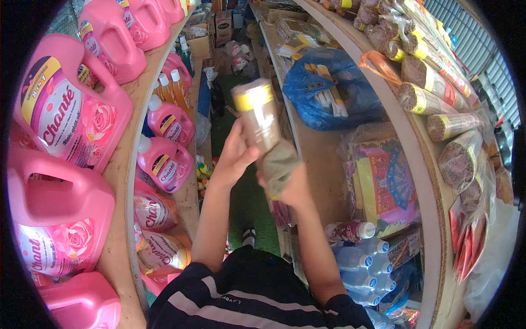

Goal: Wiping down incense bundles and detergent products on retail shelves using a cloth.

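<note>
A wrapped bundle of incense sticks (pixel 256 118), brown in clear plastic with a yellow band near its top, is held up in front of me, slightly tilted. My left hand (pixel 236 156) closes around its left side, the thumb lying across the front. In my right hand (pixel 295 185) is a grey-green cloth (pixel 280 167), pressed against the bundle's lower part. The cloth and hand hide much of that end; dark pink stick ends (pixel 281 214) show beneath. Both hands are somewhat blurred and hang over the aisle between two shelf units.
Pink detergent jugs (pixel 60 126) line the left upper shelf, with smaller pink bottles (pixel 167 164) below. Similar incense bundles (pixel 433 79) pile along the right upper shelf. Beneath them lie a blue plastic bag (pixel 315 93), colourful paper packs (pixel 386 181) and water bottles (pixel 364 268). Green flooring (pixel 241 219) runs underfoot.
</note>
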The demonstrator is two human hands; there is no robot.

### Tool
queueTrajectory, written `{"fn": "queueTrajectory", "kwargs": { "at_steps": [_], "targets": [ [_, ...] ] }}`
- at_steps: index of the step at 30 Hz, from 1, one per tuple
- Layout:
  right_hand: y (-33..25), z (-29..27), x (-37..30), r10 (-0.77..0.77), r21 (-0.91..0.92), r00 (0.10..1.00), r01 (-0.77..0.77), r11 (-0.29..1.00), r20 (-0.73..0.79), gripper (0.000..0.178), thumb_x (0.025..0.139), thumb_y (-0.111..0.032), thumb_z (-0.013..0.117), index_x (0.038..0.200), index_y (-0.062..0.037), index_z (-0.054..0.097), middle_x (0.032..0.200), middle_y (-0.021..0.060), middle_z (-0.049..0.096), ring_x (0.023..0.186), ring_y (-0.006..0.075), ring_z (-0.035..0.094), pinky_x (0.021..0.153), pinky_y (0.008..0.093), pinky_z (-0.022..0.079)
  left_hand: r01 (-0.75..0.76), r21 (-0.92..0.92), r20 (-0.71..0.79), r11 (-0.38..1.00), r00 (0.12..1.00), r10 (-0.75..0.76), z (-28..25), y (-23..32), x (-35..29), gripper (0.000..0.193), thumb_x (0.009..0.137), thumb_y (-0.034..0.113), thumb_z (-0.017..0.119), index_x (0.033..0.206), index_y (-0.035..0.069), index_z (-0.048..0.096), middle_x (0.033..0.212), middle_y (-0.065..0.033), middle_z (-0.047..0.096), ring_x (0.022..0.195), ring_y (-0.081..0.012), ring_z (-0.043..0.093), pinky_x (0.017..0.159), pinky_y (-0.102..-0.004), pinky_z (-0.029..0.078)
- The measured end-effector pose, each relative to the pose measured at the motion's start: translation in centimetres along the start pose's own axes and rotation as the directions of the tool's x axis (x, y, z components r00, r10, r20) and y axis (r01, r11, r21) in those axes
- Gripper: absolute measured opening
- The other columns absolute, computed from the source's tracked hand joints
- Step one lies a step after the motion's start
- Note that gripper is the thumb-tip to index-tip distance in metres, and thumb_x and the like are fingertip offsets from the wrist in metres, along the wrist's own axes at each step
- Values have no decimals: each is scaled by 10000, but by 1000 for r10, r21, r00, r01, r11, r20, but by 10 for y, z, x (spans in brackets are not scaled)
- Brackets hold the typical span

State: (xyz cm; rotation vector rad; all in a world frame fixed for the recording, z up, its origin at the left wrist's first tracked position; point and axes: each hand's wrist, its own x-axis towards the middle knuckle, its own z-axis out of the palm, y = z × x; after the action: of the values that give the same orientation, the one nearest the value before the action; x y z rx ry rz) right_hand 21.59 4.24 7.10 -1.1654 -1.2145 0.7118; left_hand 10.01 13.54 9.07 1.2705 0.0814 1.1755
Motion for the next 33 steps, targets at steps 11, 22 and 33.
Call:
{"fn": "queueTrajectory", "kwargs": {
  "at_steps": [11,22,33],
  "targets": [
    [47,-17,-63,114,-24,981,-112,993,158,654,687,-334,807,1155,2,498,1042,98,582,997,177,530,880,332,427,-118,-115,-342,986,937,73,-2,51,17,503,849,252,611,1219,-37,430,917,-148,572,783,-240,617,810,-486,530],
    [109,-24,-86,-238,-264,968,210,941,-77,460,826,-503,619,965,-66,583,847,39,595,787,249,574,754,402,450,-398,-66,-326,915,875,357,7,91,10,579,806,239,662,1232,-40,387,944,-175,552,799,-258,607,797,-460,537],
    [99,-10,-57,551,920,804,-10,393,-226,677,873,-610,447,1268,-60,430,1281,112,479,1175,286,469,984,459,401,-357,86,-463,930,812,355,32,64,-8,523,787,148,668,1183,-12,366,900,-159,571,790,-238,602,708,-378,523]
  ]
}}
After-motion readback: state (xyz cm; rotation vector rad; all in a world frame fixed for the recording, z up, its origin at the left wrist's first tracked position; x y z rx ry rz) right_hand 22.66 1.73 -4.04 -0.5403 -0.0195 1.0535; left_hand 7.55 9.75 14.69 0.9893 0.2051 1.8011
